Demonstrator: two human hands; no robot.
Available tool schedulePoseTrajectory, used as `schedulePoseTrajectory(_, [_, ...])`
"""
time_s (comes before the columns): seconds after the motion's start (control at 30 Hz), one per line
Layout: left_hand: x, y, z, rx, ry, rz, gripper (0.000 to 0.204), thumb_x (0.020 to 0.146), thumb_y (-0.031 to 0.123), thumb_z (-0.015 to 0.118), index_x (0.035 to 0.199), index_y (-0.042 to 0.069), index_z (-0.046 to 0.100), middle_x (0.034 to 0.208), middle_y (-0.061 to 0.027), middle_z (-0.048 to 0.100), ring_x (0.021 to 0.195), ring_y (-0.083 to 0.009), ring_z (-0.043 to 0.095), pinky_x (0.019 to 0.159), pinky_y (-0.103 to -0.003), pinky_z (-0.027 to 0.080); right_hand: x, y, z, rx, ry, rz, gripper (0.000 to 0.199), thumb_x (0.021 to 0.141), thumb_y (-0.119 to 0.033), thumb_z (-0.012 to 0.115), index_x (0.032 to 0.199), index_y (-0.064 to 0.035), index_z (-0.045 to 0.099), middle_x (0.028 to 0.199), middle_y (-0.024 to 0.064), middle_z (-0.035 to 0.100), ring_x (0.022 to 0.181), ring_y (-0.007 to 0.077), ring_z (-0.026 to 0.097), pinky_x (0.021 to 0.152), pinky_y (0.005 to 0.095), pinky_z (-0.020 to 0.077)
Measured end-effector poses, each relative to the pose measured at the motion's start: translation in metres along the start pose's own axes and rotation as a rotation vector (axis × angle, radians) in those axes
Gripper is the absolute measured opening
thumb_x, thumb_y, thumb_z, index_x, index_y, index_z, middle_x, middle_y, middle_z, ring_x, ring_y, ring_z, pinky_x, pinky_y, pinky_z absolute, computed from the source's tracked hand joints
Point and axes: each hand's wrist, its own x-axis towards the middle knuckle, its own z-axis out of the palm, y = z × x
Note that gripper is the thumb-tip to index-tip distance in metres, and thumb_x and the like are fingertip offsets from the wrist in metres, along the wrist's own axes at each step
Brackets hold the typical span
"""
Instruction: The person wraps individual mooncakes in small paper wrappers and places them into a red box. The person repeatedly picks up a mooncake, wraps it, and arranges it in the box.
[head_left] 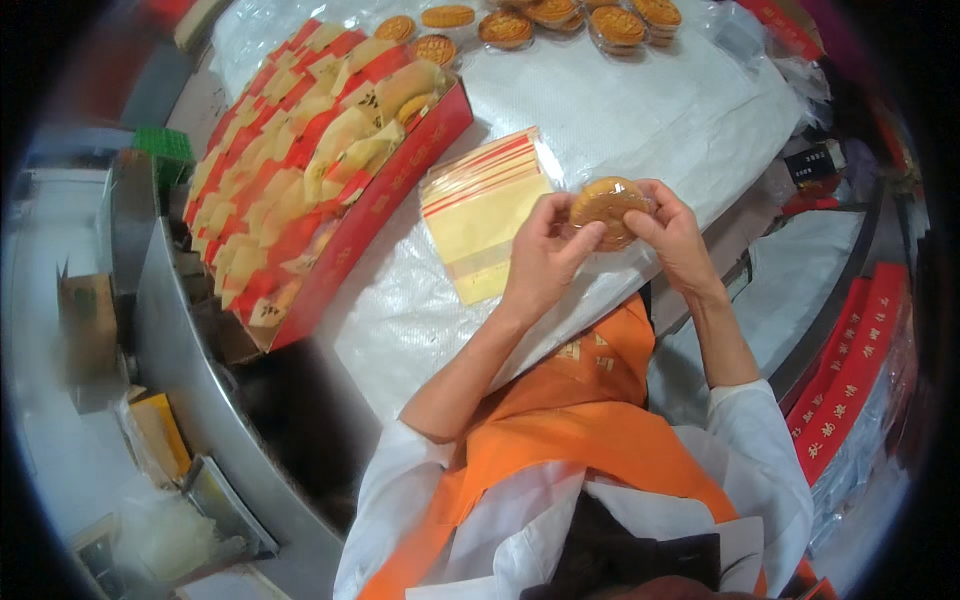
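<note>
"What's on your table (640, 120)?"

"Mine has a white woven sheet over it. On that lie a red box (330, 170) of wrapped cakes, yellow bags (480, 215), and mooncakes in trays (560, 20)."

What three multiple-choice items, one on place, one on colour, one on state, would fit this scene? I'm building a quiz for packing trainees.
1. Where does the stack of yellow pouches lie?
A. beside the red tray
B. on the floor
C. inside the tray

2. What colour is the apron?
A. green
B. orange
C. blue

3. The mooncake is
A. lying on the white table cover
B. held by both hands
C. cut in half

A: pouches rest right of the tray.
B: orange cloth.
B: left hand and right hand grip it.
</note>
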Motion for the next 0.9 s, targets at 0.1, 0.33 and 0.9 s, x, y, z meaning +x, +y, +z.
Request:
schedulePoseTrajectory(0.1, [-0.006, -0.003, -0.009, 0.232, 0.039, 0.162, 0.038, 0.084, 0.018, 0.071, 0.111, -0.002, 0.055, 0.096, -0.008, 0.061, 0.087, -0.0174, 0.058, 0.076, -0.031, 0.047, -0.002, 0.001, -0.004, 0.029, 0.084, 0.051, 0.025, 0.09, -0.013, 0.065, 0.111, -0.0005, 0.057, 0.103, 0.0054, 0.064, 0.093, 0.0104, 0.059, 0.085, 0.0248, 0.0474])
schedulePoseTrajectory(0.33, [-0.014, -0.02, -0.059, 1.227, 0.026, 0.508, 0.045, 0.069, 0.014, 0.076, 0.108, 0.003, 0.057, 0.104, -0.012, 0.057, 0.1, -0.0297, 0.052, 0.081, -0.039, 0.04, -0.003, 0.02, -0.03, 0.155, 0.231, 0.022, 0.027, 0.09, -0.016, 0.067, 0.109, -0.0007, 0.057, 0.102, 0.0046, 0.064, 0.091, 0.009, 0.059, 0.083, 0.0237, 0.0472])
schedulePoseTrajectory(0.9, [-0.01, -0.047, -0.067, 0.971, 0.186, 0.712, 0.015, 0.078, -0.006, 0.059, 0.091, -0.001, 0.055, 0.092, -0.017, 0.058, 0.085, -0.0341, 0.058, 0.073, -0.039, 0.049, 0.025, 0.016, 0.011, -0.027, 0.081, 0.187, 0.024, 0.089, -0.025, 0.068, 0.098, -0.0051, 0.058, 0.083, -0.0013, 0.06, 0.069, 0.004, 0.054, 0.06, 0.019, 0.0436])
